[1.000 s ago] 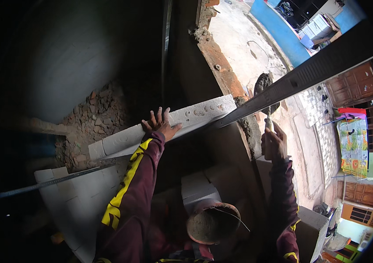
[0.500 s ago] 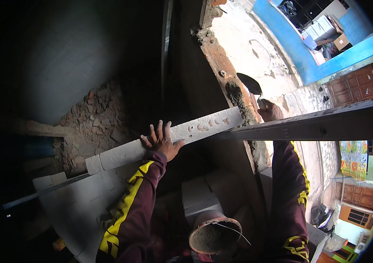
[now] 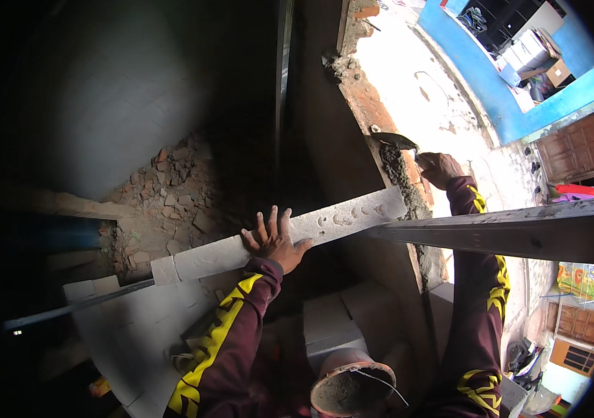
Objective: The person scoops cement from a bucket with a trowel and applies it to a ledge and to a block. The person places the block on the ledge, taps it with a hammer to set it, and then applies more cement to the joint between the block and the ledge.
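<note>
My left hand (image 3: 277,242) lies flat with fingers spread on top of a long row of pale grey lightweight blocks (image 3: 353,219), near its middle. Dabs of mortar mark the row's right part. My right hand (image 3: 441,169) is closed round the handle of a trowel (image 3: 396,141), beyond a metal bar. The trowel's dark blade rests on or just over wet mortar (image 3: 396,167) along the broken brick wall edge (image 3: 367,104); whether it touches is hard to tell. The row's right end meets this mortar strip.
A metal bar (image 3: 506,226) crosses over my right forearm. Below stands a bucket (image 3: 353,390) of mortar beside grey blocks (image 3: 332,324). Brick rubble (image 3: 168,202) lies in the dark at left. Outside at right are a blue wall (image 3: 478,90) and brown doors (image 3: 579,143).
My right hand has come out from behind the metal bar, and the trowel blade has tilted and moved onto the mortar strip. The left hand stays on the blocks. The view has shifted slightly.
</note>
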A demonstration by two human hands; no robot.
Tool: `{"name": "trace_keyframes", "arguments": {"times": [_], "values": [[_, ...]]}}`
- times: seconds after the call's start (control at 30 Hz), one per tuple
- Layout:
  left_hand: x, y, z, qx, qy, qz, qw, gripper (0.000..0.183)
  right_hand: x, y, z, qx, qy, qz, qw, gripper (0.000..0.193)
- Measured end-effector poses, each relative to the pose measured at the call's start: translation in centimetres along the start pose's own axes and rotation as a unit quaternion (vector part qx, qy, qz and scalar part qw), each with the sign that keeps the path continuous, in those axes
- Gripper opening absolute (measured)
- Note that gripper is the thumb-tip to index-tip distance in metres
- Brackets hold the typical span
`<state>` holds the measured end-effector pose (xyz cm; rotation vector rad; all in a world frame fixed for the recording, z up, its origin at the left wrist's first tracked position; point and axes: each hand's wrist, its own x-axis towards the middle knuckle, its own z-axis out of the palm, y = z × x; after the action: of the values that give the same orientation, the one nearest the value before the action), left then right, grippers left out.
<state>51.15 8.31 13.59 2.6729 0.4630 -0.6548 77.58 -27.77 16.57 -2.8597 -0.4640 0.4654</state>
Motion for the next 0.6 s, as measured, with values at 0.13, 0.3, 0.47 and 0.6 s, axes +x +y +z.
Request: {"name": "trace_keyframes", "arguments": {"times": [0.13,0.3,0.47,0.6], "values": [[0.1,0.0,0.1,0.011,0.0,-0.005,1.0,0.096,0.7,0.2,-1.4,0.0,0.002,0.002,1.0,0.044],[0.1,0.0,0.1,0.008,-0.008,-0.012,1.0,0.095,0.6,-0.3,-2.1,0.001,0.049,0.033,0.998,0.031],[0.0,0.0,0.0,0.001,-0.003,-0.007,1.0,0.095,1.9,-1.9,-1.9,0.193,-0.007,0.141,0.971,0.039],[0.0,-0.1,0.2,0.002,0.004,-0.007,1.0,0.095,4.6,-3.5,-0.9,0.056,0.007,0.101,0.993,0.041]]}}
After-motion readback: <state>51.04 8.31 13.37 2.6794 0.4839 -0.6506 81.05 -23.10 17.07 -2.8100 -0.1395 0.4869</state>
